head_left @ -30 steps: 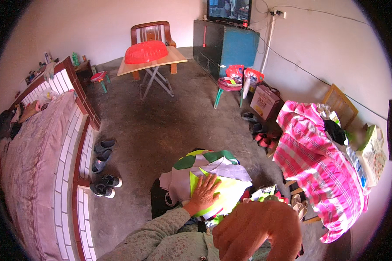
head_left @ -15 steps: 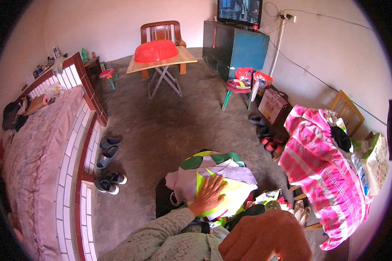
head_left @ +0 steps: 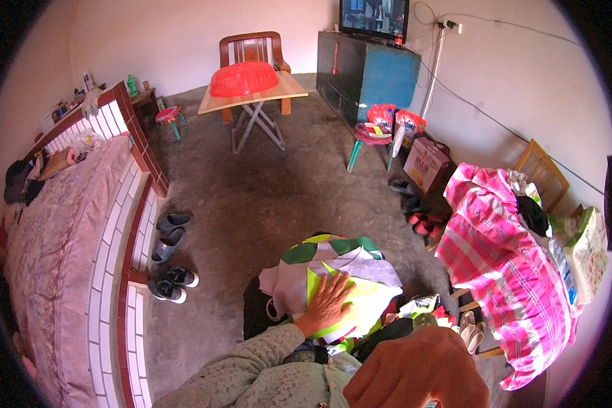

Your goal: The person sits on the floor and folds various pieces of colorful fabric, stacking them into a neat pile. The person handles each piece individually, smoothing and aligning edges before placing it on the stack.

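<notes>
My left hand (head_left: 328, 306) lies flat with its fingers spread on a bundle of cloth pieces. A bright yellow-green piece (head_left: 370, 309) is under the palm, partly over lilac-grey cloth (head_left: 292, 279), with a dark green piece (head_left: 353, 245) along the far side. Raised close in at the lower right is my right hand (head_left: 418, 370), its back toward me and its fingers curled closed. Whatever those fingers hold, if anything, is hidden. Beyond that hand, a heap of mixed scraps (head_left: 418, 309) shows beside the bundle.
On the left stands a bed (head_left: 68, 272) with a tiled side and shoes (head_left: 170, 245) along it. A pink plaid cloth (head_left: 503, 258) drapes over furniture at right. Ahead are a folding table (head_left: 289, 85) bearing a red basin (head_left: 243, 80), a stool (head_left: 370, 136) with packets, and a cabinet (head_left: 387, 81).
My right hand has shifted very slightly. The left hand stays pressed on the cloth bundle, which looks the same.
</notes>
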`<state>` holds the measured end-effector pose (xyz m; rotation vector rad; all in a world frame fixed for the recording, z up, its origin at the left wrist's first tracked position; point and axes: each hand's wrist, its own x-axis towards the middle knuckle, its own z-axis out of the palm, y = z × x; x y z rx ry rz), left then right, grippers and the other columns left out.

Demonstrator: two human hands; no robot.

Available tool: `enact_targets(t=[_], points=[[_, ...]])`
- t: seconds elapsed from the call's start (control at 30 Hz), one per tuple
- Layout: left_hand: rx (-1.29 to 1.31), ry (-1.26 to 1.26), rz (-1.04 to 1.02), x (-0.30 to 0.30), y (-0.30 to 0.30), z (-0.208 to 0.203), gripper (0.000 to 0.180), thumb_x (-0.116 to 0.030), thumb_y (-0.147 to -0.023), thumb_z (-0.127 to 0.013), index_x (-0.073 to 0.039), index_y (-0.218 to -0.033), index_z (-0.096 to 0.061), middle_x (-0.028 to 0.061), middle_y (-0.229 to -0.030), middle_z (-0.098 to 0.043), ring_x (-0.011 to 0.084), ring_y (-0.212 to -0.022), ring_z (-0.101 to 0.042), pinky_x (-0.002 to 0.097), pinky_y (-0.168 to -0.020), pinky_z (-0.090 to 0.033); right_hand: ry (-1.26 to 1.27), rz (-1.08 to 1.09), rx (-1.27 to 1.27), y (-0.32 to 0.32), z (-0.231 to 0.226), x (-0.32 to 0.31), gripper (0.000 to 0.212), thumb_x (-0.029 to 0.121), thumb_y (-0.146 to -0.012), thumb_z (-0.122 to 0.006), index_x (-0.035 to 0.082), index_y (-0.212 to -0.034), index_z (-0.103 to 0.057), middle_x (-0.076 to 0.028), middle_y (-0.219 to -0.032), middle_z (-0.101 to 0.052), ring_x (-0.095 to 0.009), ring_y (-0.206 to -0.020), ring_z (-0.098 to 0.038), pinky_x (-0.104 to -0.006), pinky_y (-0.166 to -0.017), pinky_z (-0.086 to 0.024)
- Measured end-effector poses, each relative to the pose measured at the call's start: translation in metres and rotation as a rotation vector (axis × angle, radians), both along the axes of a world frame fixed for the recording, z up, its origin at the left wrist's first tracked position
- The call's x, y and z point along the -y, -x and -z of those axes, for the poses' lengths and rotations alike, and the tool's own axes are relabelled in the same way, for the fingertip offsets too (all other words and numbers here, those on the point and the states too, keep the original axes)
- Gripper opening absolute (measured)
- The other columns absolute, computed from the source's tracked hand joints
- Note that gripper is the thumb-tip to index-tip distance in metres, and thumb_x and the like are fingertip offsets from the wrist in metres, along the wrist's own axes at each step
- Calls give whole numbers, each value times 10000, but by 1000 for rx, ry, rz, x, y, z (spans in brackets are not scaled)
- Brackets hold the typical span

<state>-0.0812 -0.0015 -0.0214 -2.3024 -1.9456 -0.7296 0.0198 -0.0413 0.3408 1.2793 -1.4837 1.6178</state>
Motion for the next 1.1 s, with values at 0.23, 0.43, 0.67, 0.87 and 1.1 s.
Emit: enact_targets(t=[0.23,0.43,0.67,0.87,1.1], points=[[-8,-10,-4,0,2,2,615,-425,-834,-542,-140,-1358,-391,118,-1455,-291,297,-1346,-256,551,-1082,-135,18,4,-42,2,0,-2,104,189,-853,-622,150,-941,-662,-32,-611,-483,-107,-427,-410,-257,-380,-254],[-3,-6,-20,3,3,4,600,-421,-837,-537,-140,-1350,-404,121,-1453,-294,300,-1346,-256,551,-1080,-139,-81,-103,3,5,-1,-9,142,166,-874,-589,97,-987,-641,-57,-657,-517,-140,-453,-442,-271,-400,-293],[7,14,0,0,1,3,586,-418,-848,-524,-134,-1349,-414,119,-1462,-276,288,-1364,-212,534,-1096,-99,27,-147,20,16,5,-3,209,139,-914,-522,8,-1051,-609,-103,-737,-569,-193,-502,-490,-293,-440,-352],[6,-5,23,-3,1,1,588,-396,-829,-560,-125,-1332,-425,131,-1449,-296,326,-1339,-261,550,-1081,-147,184,-176,22,21,22,7,270,115,-948,-464,-68,-1106,-582,-142,-805,-614,-239,-545,-530,-312,-475,-404],[-5,14,17,-2,2,1,579,-387,-824,-557,-120,-1323,-441,131,-1447,-297,305,-1355,-233,537,-1088,-124,53,-217,97,21,11,2,239,68,-949,-437,-42,-1046,-625,-126,-757,-573,-254,-586,-544,-317,-488,-407]])
